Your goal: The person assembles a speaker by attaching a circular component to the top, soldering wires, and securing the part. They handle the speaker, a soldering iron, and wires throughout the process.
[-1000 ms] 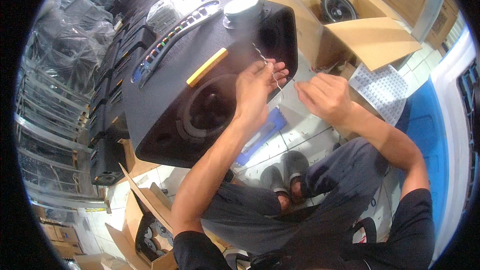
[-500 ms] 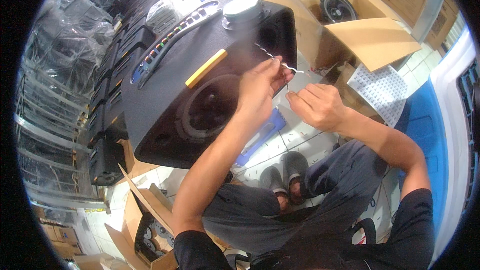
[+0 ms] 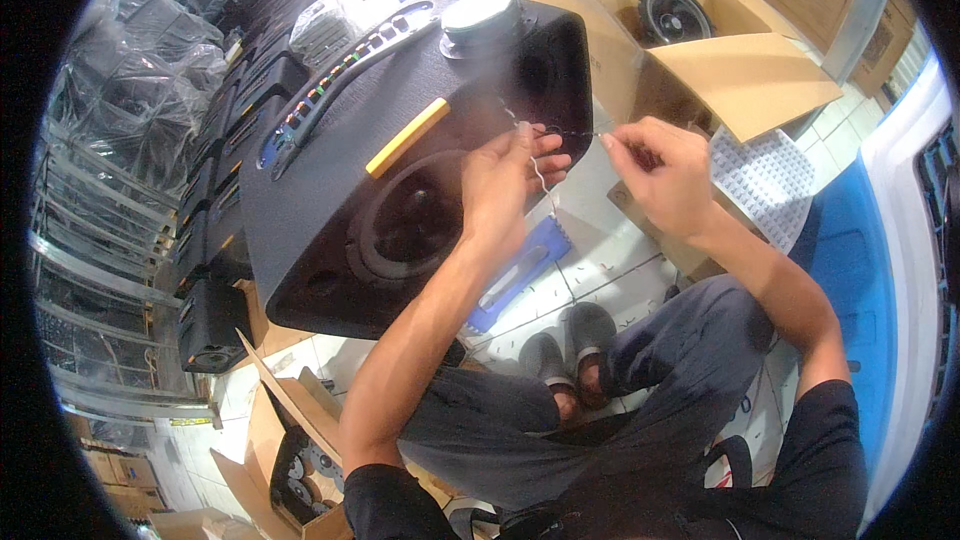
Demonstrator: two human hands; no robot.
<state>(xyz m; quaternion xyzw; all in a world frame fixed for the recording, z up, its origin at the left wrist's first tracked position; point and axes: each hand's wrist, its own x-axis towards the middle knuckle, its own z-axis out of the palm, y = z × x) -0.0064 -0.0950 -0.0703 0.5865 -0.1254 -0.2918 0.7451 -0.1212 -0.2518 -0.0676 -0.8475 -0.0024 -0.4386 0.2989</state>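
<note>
A large black speaker cabinet (image 3: 310, 180) lies in front of me, with a round woofer (image 3: 418, 215) in its face. My left hand (image 3: 497, 175) is over that face, thumb and forefinger pinched on a twisted white wire (image 3: 540, 176). The wire's loose end dangles below the fingers. My right hand (image 3: 662, 175), out to the right, pinches the end of a thin dark wire (image 3: 577, 133) stretched between the two hands. Where the wires start is blurred near the cabinet's opening. On the cabinet's edge rest a yellow bar (image 3: 408, 137) and a white-backed round speaker driver (image 3: 480, 20).
An open cardboard box (image 3: 740, 80) with another driver (image 3: 675, 15) stands at the far right. A blue plastic piece (image 3: 520, 275) is on the tiled floor below the cabinet. More black cabinets (image 3: 215, 325) line the left. A box of parts (image 3: 265, 450) sits at lower left.
My right hand has moved up and right, pulling the dark wire out straight. My left hand has shifted slightly left and down, and the white wire's end now hangs downward.
</note>
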